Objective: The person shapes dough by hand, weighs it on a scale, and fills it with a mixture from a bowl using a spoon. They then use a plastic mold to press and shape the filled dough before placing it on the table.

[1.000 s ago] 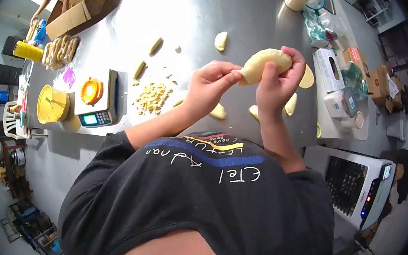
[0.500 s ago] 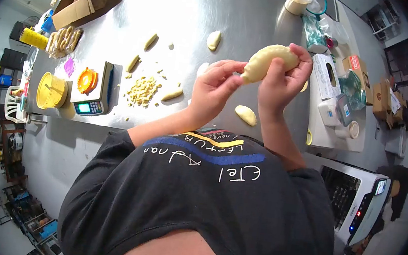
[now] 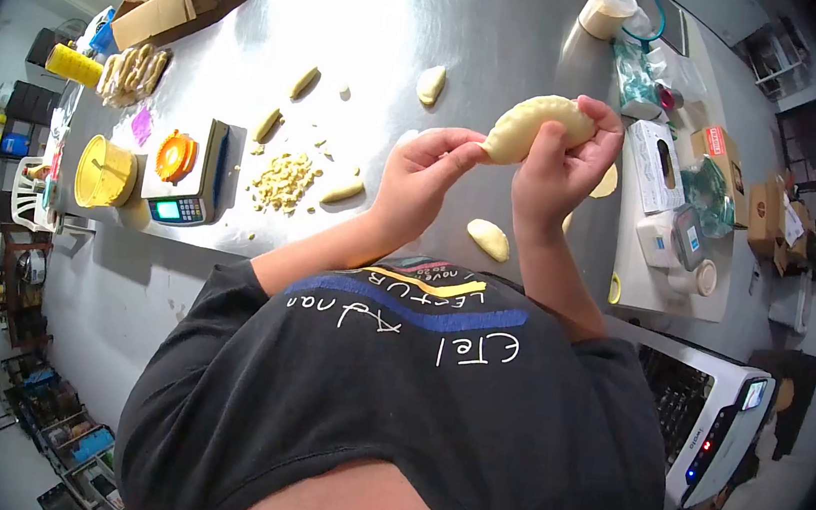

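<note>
A pale, half-moon dough turnover [image 3: 535, 129] with a crimped edge is held above the steel table. My right hand [image 3: 564, 162] grips it from the right side, with the thumb across its face. At its lower left corner, the fingertips of my left hand [image 3: 429, 172] pinch the dough edge. Another turnover [image 3: 488, 239] lies on the table just below, between my forearms. A smaller dough piece [image 3: 431, 85] rests farther back. Part of a flat dough piece [image 3: 605, 182] shows behind my right wrist.
On the left are a heap of small dough bits [image 3: 286, 181], dough sticks [image 3: 342, 192], a scale [image 3: 184, 189] with an orange piece, and a yellow tub [image 3: 105, 172]. A co-worker's hands reach into a cardboard box [image 3: 169, 11]. Boxes and a plastic container [image 3: 672, 235] line the right side.
My left fingertips stay on the turnover's lower corner and look more closely pinched. The co-worker's hands now show at the cardboard box. The view has shifted slightly.
</note>
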{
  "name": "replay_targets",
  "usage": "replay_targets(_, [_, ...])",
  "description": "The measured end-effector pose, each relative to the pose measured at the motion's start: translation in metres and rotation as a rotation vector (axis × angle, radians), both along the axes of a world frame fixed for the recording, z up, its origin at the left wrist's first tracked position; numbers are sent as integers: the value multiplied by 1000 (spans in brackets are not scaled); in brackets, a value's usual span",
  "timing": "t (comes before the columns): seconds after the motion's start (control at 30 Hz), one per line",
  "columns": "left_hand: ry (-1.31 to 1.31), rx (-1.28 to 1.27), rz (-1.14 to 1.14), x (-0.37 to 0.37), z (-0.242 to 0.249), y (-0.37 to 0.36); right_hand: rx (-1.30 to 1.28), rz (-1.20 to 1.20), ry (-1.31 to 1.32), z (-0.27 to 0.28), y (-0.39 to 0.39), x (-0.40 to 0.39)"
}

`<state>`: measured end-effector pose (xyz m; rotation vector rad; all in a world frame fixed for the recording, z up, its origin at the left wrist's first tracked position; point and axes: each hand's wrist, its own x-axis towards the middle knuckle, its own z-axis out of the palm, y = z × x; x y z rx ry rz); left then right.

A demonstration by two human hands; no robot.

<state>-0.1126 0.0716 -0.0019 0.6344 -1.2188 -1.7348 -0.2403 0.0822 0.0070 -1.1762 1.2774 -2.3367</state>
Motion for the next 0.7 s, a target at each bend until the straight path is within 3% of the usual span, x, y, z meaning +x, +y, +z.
replay_targets(0.03, [0,0,0,1,-1,-2,8,18,-18,0,0,-1])
replay_targets(0.2, [371,539,-251,-1,-5,-15,1,11,-11,0,-3,-2])
replay_targets(0.23, [372,537,-252,-2,-6,-15,-10,-2,7,0,-4,-3])
replay_targets(0.33, [235,402,-177,-7,-4,-10,-10,-17,-39,4,-6,-3])
replay_targets(0.4, [-31,35,32,-13,3,0,-14,-38,-42,6,-6,-4])
replay_targets(0.47, [-27,-73,60,-14,-2,0,-17,-60,-47,7,-6,-4])
replay_targets(0.53, [-255,-389,162,-15,-6,1,-37,-50,-78,7,-7,-4])
replay_targets(0.63, [-122,-177,179,-20,-15,-7,-21,-89,-3,3,-8,-8])
replay_targets(0.7, [-115,-183,181,-20,-15,-11,-31,-77,-13,3,-9,-7])
